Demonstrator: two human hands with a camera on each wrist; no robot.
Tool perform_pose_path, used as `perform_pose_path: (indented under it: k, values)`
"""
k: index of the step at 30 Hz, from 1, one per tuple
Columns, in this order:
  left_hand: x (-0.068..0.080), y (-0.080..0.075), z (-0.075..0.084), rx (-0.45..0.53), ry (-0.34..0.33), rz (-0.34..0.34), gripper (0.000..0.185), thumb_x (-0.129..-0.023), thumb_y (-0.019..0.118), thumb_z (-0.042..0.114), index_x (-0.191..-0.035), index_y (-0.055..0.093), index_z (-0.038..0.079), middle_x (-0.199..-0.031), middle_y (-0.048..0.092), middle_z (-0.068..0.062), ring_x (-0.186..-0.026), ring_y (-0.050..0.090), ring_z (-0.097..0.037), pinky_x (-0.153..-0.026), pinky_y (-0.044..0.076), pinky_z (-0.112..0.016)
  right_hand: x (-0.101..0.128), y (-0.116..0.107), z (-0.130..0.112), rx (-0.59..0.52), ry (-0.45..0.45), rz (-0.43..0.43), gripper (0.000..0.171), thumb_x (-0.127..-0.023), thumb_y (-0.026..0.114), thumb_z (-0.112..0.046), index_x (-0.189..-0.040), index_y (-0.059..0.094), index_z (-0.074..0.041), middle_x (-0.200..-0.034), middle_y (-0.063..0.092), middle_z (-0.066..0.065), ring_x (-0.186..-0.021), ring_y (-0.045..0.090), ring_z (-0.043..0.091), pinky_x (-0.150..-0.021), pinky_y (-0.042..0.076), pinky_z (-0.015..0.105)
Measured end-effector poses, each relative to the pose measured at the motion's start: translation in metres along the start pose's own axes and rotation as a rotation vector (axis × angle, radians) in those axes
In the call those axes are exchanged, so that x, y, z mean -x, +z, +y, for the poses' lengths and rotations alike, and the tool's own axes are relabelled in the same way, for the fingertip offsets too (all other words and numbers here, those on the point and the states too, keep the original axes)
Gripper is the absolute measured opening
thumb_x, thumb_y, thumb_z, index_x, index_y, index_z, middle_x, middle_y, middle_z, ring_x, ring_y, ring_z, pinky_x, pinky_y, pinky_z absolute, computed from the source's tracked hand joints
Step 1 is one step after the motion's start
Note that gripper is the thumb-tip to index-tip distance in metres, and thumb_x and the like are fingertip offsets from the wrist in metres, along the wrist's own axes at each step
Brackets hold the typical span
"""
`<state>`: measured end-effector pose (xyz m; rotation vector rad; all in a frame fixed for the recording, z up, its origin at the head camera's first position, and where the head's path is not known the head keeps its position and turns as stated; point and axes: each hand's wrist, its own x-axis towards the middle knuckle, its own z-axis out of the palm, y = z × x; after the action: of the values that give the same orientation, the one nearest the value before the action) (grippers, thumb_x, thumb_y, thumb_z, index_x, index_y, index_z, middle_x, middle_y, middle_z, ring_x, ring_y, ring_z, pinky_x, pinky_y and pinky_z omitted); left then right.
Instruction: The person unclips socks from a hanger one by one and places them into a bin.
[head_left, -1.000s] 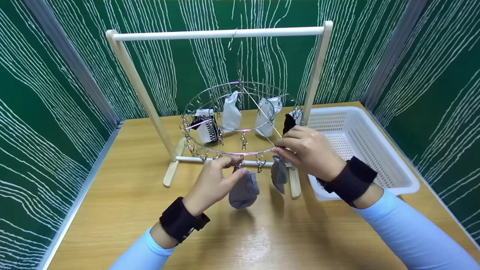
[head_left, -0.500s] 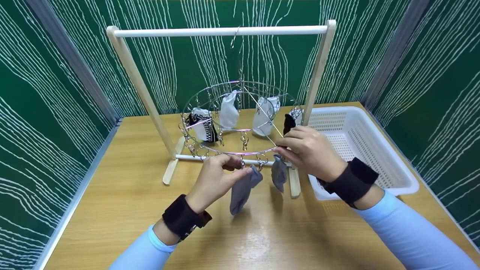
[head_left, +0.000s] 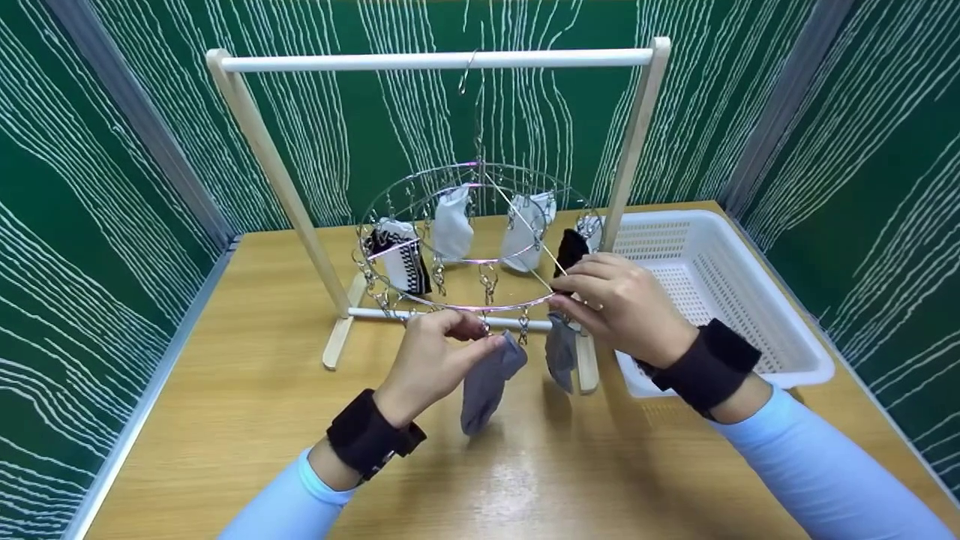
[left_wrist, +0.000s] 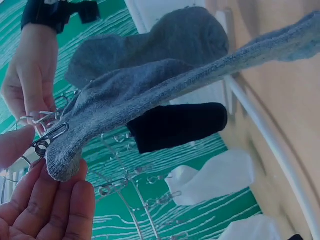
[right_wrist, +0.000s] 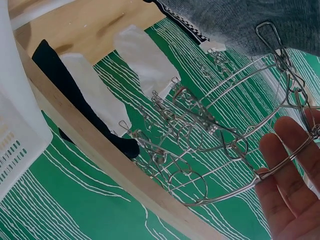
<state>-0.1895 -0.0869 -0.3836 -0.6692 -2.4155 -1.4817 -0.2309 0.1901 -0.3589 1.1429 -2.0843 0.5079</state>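
Note:
A round wire sock hanger point(head_left: 465, 307) with several dangling clips hangs from a white bar. At its front, my left hand point(head_left: 435, 364) pinches a metal clip point(left_wrist: 54, 134) between thumb and fingers. That clip grips the end of a grey sock point(head_left: 484, 390), which hangs below the hand. My right hand point(head_left: 622, 304) holds the hanger's rim at the front right, fingers around the wire in the right wrist view. Just below it hangs a second grey sock point(head_left: 560, 352). A black sock point(left_wrist: 180, 126) hangs behind the right hand.
White socks point(head_left: 453, 225) and a black-and-white patterned sock point(head_left: 405, 259) hang around the back and left. The wooden stand point(head_left: 262, 142) surrounds the hanger. A white plastic basket point(head_left: 814, 367) sits at the right of the wooden table point(head_left: 247, 420).
The grey sock at my left hand has turned from broad side to narrower and tilted. My left hand has shifted slightly right. The other socks sway a little; my right hand stays on the rim.

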Motion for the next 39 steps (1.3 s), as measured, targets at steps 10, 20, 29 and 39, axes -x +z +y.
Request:
perform_pose_path:
  k: [10, 20, 29, 39]
  values:
    - [-0.001, 0.000, -0.002, -0.009, 0.000, 0.016, 0.015, -0.090, 0.090, 0.014, -0.092, 0.081, 0.002, -0.089, 0.082, -0.010, -0.083, 0.078, -0.023, -0.086, 0.065, -0.039, 0.009, -0.007, -0.010, -0.044, 0.038, 0.020, 0.029, -0.089, 0.089, -0.013, -0.113, 0.080, -0.001, -0.115, 0.079, 0.017, -0.113, 0.073, 0.037, -0.099, 0.061, 0.051]
    - [-0.001, 0.002, -0.002, 0.003, 0.001, 0.043, 0.015, -0.088, 0.091, 0.013, -0.091, 0.082, 0.002, -0.088, 0.082, -0.009, -0.081, 0.076, -0.021, -0.081, 0.064, -0.034, 0.023, -0.007, -0.037, -0.107, 0.077, 0.146, 0.032, -0.094, 0.085, -0.020, -0.116, 0.078, 0.002, -0.113, 0.079, 0.018, -0.099, 0.074, 0.032, -0.098, 0.060, 0.028]
    - [-0.001, 0.003, -0.003, 0.001, 0.014, 0.054, 0.017, -0.090, 0.091, 0.016, -0.093, 0.082, 0.001, -0.089, 0.082, -0.010, -0.082, 0.077, -0.022, -0.079, 0.061, -0.029, 0.037, 0.017, -0.053, -0.172, 0.125, 0.099, 0.029, -0.080, 0.092, -0.005, -0.105, 0.078, 0.000, -0.095, 0.081, 0.010, -0.080, 0.076, 0.018, -0.073, 0.065, 0.031]
    - [-0.002, 0.003, -0.002, 0.014, 0.013, 0.043, 0.017, -0.091, 0.090, 0.017, -0.094, 0.082, 0.001, -0.089, 0.083, -0.009, -0.082, 0.077, -0.022, -0.080, 0.063, -0.035, 0.054, 0.051, -0.054, -0.327, 0.360, -0.050, 0.028, -0.083, 0.092, -0.004, -0.106, 0.079, 0.005, -0.095, 0.082, 0.015, -0.077, 0.078, 0.024, -0.070, 0.067, 0.036]
